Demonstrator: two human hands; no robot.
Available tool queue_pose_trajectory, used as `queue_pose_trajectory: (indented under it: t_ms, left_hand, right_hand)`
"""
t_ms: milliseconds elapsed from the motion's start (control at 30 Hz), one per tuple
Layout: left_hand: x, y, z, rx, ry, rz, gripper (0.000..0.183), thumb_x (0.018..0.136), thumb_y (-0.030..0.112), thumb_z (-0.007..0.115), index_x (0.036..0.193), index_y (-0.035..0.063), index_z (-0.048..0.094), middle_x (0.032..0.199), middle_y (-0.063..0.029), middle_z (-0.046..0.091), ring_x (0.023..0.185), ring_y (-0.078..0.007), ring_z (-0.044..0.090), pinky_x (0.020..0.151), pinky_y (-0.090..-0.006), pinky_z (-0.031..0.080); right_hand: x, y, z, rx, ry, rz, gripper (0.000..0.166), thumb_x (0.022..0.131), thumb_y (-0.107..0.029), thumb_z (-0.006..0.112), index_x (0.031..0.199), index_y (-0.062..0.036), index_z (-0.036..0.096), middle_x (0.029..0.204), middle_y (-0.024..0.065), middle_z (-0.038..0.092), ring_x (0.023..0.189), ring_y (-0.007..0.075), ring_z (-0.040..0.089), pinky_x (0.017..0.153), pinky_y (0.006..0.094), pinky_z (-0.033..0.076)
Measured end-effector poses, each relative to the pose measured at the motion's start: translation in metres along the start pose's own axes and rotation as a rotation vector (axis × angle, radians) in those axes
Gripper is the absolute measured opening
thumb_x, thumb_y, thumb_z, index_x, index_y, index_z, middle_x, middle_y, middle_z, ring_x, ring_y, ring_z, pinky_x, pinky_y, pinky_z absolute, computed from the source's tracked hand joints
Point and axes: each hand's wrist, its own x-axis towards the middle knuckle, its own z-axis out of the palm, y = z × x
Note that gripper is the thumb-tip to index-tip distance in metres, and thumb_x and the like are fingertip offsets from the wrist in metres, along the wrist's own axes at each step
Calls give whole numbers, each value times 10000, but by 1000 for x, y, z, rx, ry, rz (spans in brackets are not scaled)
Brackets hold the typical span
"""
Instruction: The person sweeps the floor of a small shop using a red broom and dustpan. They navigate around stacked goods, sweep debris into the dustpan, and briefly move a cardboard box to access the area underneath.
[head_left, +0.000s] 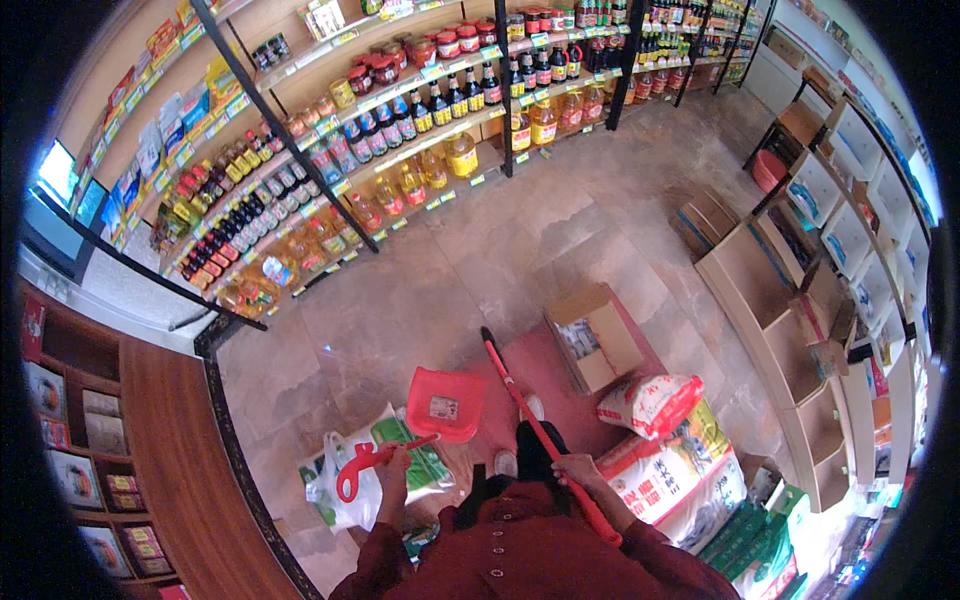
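My left hand (393, 466) grips the handle of a red plastic dustpan (447, 386), whose pan hangs out in front with a label on its face. The handle ends in a curved red hook to the left of my fingers. In my right hand (581, 472) is the red pole of a broom (517, 394). It slants forward and left, its dark narrow head (486, 334) reaching past my shoes at the edge of a red mat (517, 352). Whether the bristles touch the floor I cannot tell.
An open cardboard box (592, 337) stands on the mat, near a red-and-white sack (651, 405) on stacked bags. White-and-green bags (360, 480) lie left. Shelves of bottles (420, 112) line the far wall. A wooden counter (180, 465) borders the left; partitioned shelving (780, 360) stands right.
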Motion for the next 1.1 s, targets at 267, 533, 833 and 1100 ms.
queue_pose_trajectory:
  t_ms: [267, 533, 833, 1100]
  left_hand:
    - [146, 20, 69, 95, 96, -140, 95, 758, 95, 600, 822, 89, 531, 732, 2, 508, 569, -89, 474, 492, -201, 405]
    - [237, 80, 106, 852, -254, 357, 170, 785, 214, 573, 795, 51, 528, 773, -16, 492, 697, -137, 510, 577, -250, 426]
    - [444, 83, 171, 263, -233, -65, 129, 793, 175, 574, 847, 79, 507, 718, -5, 505, 601, -103, 494, 506, -236, 411]
    - [639, 65, 264, 525, -747, -33, 235, 786, 317, 586, 772, 83, 574, 773, -79, 549, 713, -255, 496, 597, -393, 442]
  right_hand:
    - [124, -85, -15, -221, -87, -111, 120, 765, -112, 579, 748, 7, 582, 603, 66, 555, 450, 141, 516, 411, 249, 423]
    - [163, -206, -30, 194, -90, -33, 165, 812, -142, 559, 860, 15, 580, 697, 74, 580, 551, 154, 563, 451, 274, 458]
    - [291, -237, -8, -152, 193, -590, 96, 692, -158, 605, 760, -91, 600, 684, 50, 601, 599, 166, 589, 500, 290, 460]
    - [393, -296, 72, 214, 442, -409, 127, 767, -182, 534, 739, -63, 567, 618, 41, 561, 503, 147, 552, 431, 290, 447]
